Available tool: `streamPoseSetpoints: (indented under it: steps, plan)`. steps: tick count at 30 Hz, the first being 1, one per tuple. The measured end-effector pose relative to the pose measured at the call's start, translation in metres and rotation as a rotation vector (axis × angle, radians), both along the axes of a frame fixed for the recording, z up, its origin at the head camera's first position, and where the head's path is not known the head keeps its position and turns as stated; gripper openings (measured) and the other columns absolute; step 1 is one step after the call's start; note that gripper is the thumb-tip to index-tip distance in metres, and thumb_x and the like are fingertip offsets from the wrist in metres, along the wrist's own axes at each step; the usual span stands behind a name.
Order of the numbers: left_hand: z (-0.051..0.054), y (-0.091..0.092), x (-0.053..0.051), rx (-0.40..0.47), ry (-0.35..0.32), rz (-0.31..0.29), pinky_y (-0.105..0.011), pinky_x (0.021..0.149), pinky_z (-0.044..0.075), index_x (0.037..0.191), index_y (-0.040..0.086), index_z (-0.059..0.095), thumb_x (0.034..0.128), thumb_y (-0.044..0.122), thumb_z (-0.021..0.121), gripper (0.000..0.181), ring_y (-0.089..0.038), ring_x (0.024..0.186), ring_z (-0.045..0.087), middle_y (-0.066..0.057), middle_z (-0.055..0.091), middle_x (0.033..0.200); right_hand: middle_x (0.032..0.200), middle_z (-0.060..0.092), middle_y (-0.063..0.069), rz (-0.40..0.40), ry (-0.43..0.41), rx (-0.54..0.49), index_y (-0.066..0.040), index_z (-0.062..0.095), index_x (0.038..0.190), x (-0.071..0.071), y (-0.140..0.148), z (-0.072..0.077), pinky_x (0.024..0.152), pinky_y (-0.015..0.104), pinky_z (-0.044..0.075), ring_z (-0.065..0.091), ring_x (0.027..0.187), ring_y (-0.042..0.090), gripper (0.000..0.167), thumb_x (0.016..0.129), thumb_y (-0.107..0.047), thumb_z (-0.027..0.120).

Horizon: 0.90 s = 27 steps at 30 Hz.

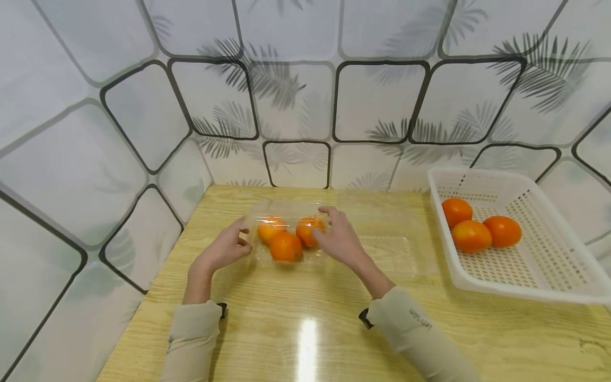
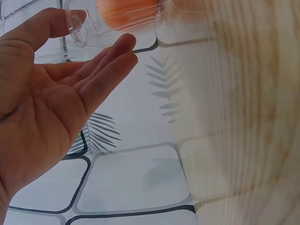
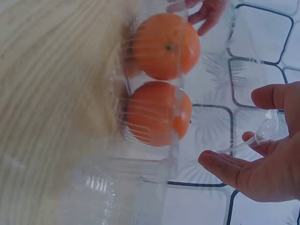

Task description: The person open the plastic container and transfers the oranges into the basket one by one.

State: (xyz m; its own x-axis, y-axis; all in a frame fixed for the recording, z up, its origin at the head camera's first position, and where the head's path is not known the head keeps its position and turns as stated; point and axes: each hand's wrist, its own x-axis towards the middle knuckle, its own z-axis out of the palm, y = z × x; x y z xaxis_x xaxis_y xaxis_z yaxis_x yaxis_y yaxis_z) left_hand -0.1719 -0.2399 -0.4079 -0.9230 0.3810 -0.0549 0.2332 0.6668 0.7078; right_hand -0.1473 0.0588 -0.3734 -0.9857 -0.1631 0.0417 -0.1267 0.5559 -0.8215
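In the head view a clear plastic box [image 1: 260, 257] with three oranges [image 1: 286, 247] in it stands on the table between both hands. My left hand [image 1: 225, 246] holds the box's left end; the left wrist view shows the clear rim [image 2: 75, 28] between its digits, with other fingers stretched out below. At the upper right edge, my right hand [image 1: 340, 237] grips the clear plastic with curled fingers. Up close, a thin clear edge [image 3: 267, 131] passes between the right thumb and fingers. Two of the oranges [image 3: 161, 47] show through the plastic there.
Another clear plastic piece [image 1: 386, 249] lies right of the box; whether they are joined I cannot tell. A white perforated basket [image 1: 549, 265] with three orange-red round fruits [image 1: 471, 236] stands at the right. The wooden table [image 1: 267, 329] meets a patterned wall covering [image 1: 296, 164].
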Motion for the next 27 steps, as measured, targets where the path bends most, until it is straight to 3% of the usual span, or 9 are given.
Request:
streamPoseSetpoints:
  steps: [4, 17, 27]
  plan:
    - [-0.001, 0.001, 0.001, -0.063, -0.007, -0.025, -0.042, 0.085, 0.055, 0.147, -0.012, 0.034, 0.0864, 0.003, 0.055, 0.066, -0.036, 0.108, 0.065, -0.033, 0.05, 0.138, 0.147, 0.044, 0.019, 0.042, 0.015, -0.006, -0.007, 0.044, 0.146, -0.004, 0.005, 0.005, 0.103, 0.054, 0.042, 0.045, 0.13, 0.038, 0.058, 0.094, -0.026, 0.06]
    - [0.002, 0.002, 0.004, -0.07, 0.015, -0.093, -0.04, 0.084, 0.056, 0.147, -0.016, 0.03, 0.0868, 0.005, 0.053, 0.068, -0.037, 0.107, 0.066, -0.037, 0.049, 0.137, 0.152, 0.039, 0.021, 0.058, -0.016, -0.06, -0.007, 0.039, 0.149, -0.014, 0.009, 0.009, 0.109, 0.056, 0.036, 0.039, 0.138, 0.041, 0.062, 0.096, -0.032, 0.059]
    - [0.007, 0.003, 0.008, -0.109, -0.048, -0.084, -0.045, 0.089, 0.054, 0.15, -0.014, 0.025, 0.0907, 0.002, 0.055, 0.068, -0.039, 0.112, 0.063, -0.035, 0.048, 0.14, 0.152, 0.037, 0.024, 0.034, -0.062, -0.089, -0.009, 0.029, 0.154, -0.024, 0.012, 0.014, 0.111, 0.055, 0.035, 0.038, 0.138, 0.043, 0.067, 0.097, -0.031, 0.057]
